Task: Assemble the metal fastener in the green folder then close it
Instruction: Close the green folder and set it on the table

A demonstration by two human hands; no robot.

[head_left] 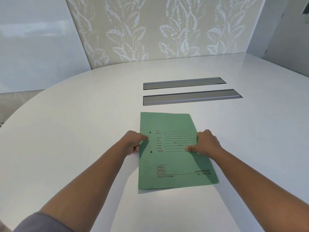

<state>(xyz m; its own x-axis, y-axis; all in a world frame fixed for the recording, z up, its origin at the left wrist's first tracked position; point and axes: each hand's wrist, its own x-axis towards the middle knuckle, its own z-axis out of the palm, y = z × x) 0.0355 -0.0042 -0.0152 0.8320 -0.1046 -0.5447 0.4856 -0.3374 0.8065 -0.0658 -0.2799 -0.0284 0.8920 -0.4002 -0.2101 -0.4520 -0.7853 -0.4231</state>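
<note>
A green folder point(173, 163) lies closed and flat on the white table point(83, 123), its printed cover up, with two punched holes near its left edge. My left hand point(133, 142) grips the folder's left edge between the two holes, thumb on top. My right hand point(205, 143) holds the right edge, thumb pressed on the cover. No metal fastener shows anywhere in view.
Two long grey cable-slot covers point(189, 97) are set into the table just beyond the folder. A leaf-patterned wall panel point(158, 30) stands behind the table's rounded far edge.
</note>
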